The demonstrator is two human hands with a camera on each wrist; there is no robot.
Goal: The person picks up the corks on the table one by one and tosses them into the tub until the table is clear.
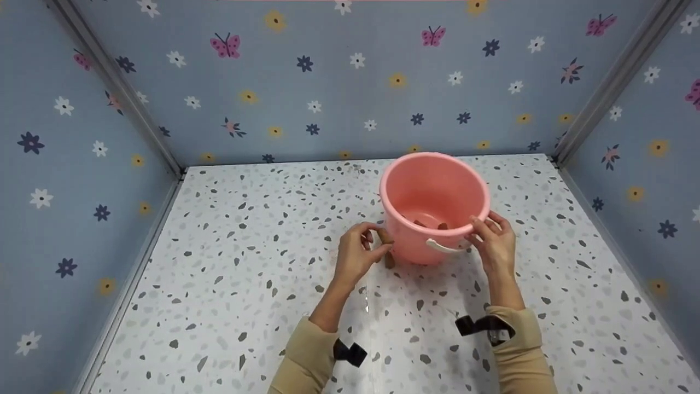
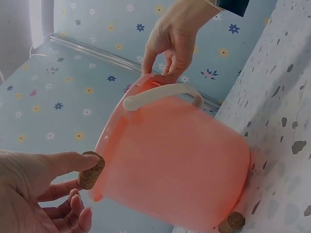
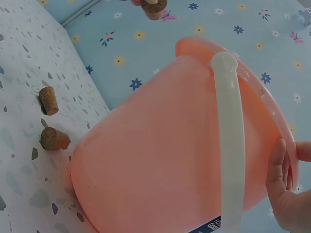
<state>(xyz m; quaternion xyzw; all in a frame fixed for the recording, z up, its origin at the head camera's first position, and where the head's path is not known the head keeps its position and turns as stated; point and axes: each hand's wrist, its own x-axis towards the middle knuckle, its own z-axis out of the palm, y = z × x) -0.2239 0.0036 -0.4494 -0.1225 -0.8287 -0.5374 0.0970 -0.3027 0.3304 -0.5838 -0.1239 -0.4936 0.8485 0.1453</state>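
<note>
My left hand (image 1: 354, 253) pinches a brown cork stopper (image 2: 90, 174) between thumb and fingers, just outside the left rim of a pink bucket (image 1: 403, 243). With my right hand (image 1: 496, 243) I grip the bucket's rim on its right side, thumb and fingers on either side of the edge. Two loose corks show on the table beside the bucket's base in the right wrist view, one cork (image 3: 48, 100) a little apart and another cork (image 3: 54, 139) close to the base. Inside the bucket lie small brown pieces (image 1: 442, 226), partly hidden by the front rim.
A pale bucket handle (image 3: 229, 141) hangs down the near side. The bucket stands on a white speckled table (image 1: 246, 262), right of the middle. Blue flower-patterned panels (image 1: 339, 104) rise at the back and both sides.
</note>
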